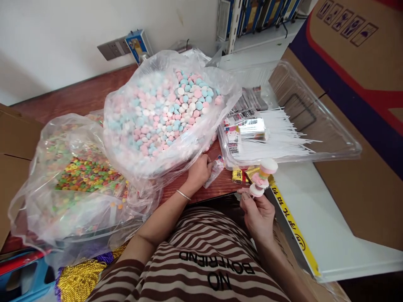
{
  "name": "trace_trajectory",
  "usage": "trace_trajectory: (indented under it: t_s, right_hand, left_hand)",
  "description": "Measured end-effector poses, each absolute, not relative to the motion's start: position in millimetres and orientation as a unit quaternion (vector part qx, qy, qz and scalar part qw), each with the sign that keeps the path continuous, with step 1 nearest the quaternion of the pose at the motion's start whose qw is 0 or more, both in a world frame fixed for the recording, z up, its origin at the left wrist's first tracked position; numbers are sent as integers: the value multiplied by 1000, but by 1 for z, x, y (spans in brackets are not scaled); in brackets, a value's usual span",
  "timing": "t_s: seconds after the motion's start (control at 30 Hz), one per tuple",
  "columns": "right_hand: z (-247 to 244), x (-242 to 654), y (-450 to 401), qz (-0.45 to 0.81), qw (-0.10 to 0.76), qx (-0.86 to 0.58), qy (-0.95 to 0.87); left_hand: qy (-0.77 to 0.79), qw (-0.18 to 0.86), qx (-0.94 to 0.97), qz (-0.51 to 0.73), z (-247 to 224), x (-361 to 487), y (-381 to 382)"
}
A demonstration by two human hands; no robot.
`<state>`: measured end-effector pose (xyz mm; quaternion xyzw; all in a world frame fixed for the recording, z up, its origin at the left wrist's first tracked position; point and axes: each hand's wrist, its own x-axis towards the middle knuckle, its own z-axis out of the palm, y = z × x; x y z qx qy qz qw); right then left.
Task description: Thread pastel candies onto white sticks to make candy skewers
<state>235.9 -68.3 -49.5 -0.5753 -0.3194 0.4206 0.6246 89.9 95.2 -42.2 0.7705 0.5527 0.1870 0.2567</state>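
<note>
With our hands apart, we pinch a small clear plastic wrapper with coloured spots in our left hand and grip a stack of pink, white and yellow candy pieces in our right hand, just in front of a clear plastic tray of thin white sticks; left of it we have a clear bag of round pink, blue and white candies, and farther left a clear bag of multicoloured rings
</note>
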Motion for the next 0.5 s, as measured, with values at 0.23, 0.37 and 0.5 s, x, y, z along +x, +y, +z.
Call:
trace_trajectory:
  t_s: [0.23, 0.37, 0.5]
  right_hand:
    - [-58, 228, -54, 361, 609, -612, -352]
    - [-60, 221, -47, 369, 606, -603, -364]
    - [-59, 223, -50, 351, 606, -620, -354]
  left_hand:
    - [532, 242, 772, 249, -33, 63, 77]
    - [504, 169, 831, 166, -42, 82, 75]
    - [510, 167, 833, 133, -50, 97, 75]
